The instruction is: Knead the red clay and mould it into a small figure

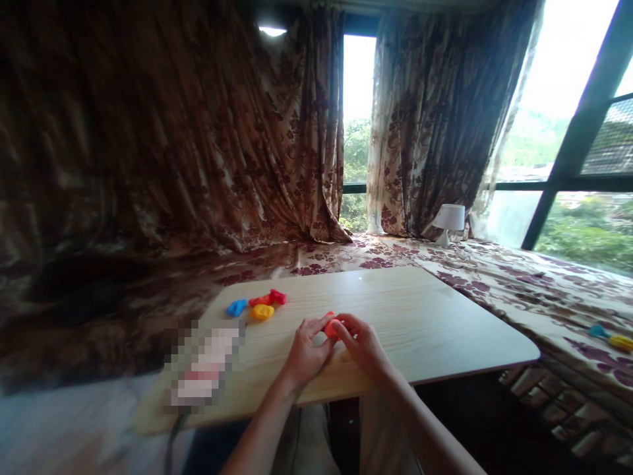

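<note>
2 hands (307, 349) (364, 340) hold 1 sm. orange obj (332, 328).

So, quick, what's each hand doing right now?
Left hand: closed, holding one side of a small, rounded orange-red piece, material unclear.
Right hand: closed, holding the same piece's other side.
</note>
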`<state>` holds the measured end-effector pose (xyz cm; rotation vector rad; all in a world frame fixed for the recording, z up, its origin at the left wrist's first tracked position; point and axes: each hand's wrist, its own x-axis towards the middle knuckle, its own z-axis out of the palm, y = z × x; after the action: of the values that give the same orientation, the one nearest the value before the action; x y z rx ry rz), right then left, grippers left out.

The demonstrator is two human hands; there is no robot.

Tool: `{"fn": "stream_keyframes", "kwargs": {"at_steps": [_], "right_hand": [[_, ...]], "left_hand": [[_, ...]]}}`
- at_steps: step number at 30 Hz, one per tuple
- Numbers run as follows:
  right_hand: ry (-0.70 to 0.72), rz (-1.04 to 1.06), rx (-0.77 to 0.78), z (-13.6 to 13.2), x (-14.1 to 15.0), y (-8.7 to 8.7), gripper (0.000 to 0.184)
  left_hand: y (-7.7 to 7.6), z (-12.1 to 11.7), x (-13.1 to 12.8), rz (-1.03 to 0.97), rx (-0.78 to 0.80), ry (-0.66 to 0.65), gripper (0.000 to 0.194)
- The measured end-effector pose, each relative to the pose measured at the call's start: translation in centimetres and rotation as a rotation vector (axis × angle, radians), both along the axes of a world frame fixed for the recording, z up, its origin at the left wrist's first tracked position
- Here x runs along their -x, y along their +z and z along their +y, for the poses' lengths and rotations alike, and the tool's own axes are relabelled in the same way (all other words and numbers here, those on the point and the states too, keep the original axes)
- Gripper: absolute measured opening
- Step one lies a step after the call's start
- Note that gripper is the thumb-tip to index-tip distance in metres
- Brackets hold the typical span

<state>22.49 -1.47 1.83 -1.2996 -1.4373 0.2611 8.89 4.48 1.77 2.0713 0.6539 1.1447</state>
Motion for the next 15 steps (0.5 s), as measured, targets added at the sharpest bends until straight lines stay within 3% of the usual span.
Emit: {"fn": "stream_keyframes", "kwargs": {"at_steps": [5,8,11,15], "right_hand": [[-0.088,-0.012,-0.001,0.1,0.0,0.0,0.04],[-0.077,0.027,-0.012,0.4,-0.2,-0.3,0.033],[-0.037,0.036,-0.01,0.7,-0.2,-0.8,0.029],[-0.052,0.029,-0.069,0.7,-0.2,-1.1,0.026]], "left_hand": [[-0.4,0.3,-0.1,0.011,-0.069,0.029,0.034],[-0.6,0.2,-0.1,0.008,-0.122,0.118,0.036],[-0.4,-0.2,-0.1,0.008,-0.142,0.199,0.026],[-0.1,-0.3,0.0,0.021,-0.122,0.172,0.015]]}}
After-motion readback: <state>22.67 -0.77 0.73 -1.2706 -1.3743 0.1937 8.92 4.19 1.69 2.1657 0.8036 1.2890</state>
